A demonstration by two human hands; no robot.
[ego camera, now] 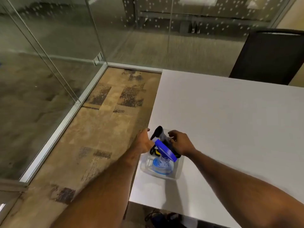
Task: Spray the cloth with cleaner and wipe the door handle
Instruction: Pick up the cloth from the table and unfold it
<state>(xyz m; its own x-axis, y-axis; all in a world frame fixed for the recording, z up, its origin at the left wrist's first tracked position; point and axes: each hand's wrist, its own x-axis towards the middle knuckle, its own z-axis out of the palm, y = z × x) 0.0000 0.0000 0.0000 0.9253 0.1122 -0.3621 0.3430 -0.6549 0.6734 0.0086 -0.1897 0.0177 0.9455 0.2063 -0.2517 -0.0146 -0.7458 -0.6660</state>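
Head view: two bare forearms, cut off at the bottom edge, reach to a clear bin on the table's left edge, near its front-left corner. The left hand sits at the bin's left rim, its fingers hidden behind the blue-headed spray bottle, so its grip cannot be determined. The right hand curls its fingers at the dark cloth standing at the bin's far end, but blur leaves any hold unconfirmed.

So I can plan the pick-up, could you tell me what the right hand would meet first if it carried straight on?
Most likely the grey cloth in the clear bin, just ahead of the right hand; whether they already touch is unclear.
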